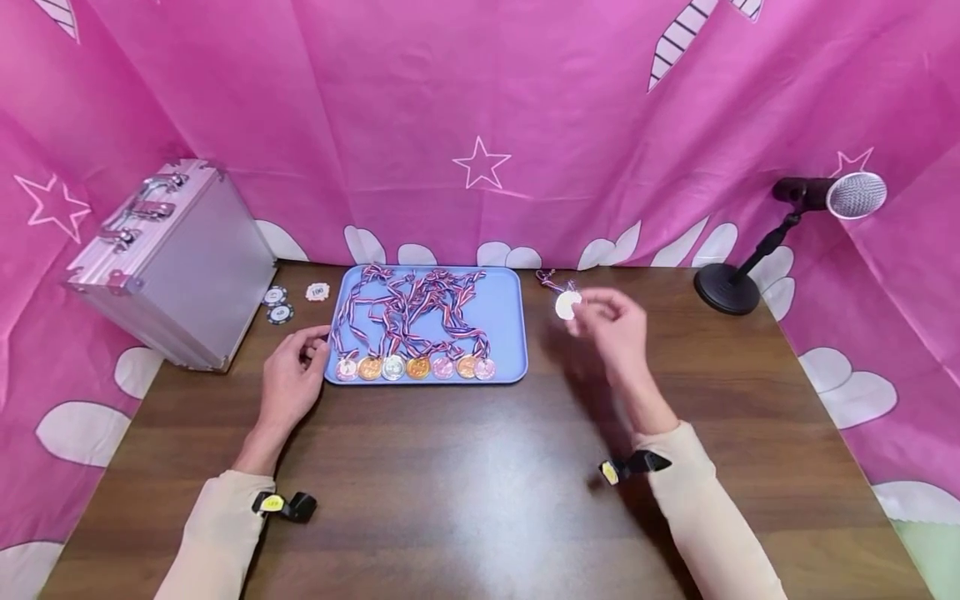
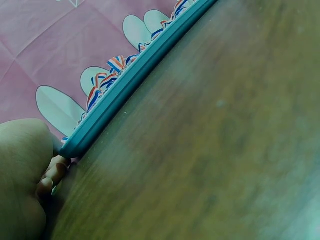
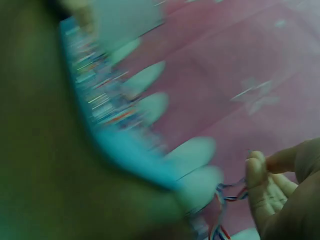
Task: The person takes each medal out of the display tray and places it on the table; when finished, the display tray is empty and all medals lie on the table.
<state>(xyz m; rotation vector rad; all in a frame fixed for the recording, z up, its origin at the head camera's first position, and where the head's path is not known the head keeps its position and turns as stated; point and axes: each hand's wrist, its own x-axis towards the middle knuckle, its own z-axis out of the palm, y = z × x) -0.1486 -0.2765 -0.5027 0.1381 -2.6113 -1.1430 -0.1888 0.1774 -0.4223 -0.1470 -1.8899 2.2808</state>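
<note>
My left hand (image 1: 291, 372) holds the left edge of a blue tray (image 1: 504, 325), thumb and fingers at the rim. In the left wrist view, the tray's side (image 2: 115, 102) runs away from that hand. On the tray, several gold, silver and pink medals (image 1: 418, 367) lie in a row along the near rim, their striped ribbons (image 1: 427, 304) tangled behind them. Right of the tray, my right hand (image 1: 617, 329) pinches a shiny medal (image 1: 567, 305) above the table. Its striped ribbon (image 3: 220, 210) trails from it. The right wrist view is blurred.
A silver metal case (image 1: 180, 267) stands at the left. Black poker chips (image 1: 281, 313) and a white one (image 1: 317, 292) lie between case and tray. A microphone on a stand (image 1: 727, 288) is at the far right. A pink curtain (image 1: 420, 108) hangs behind the wooden table (image 1: 420, 500).
</note>
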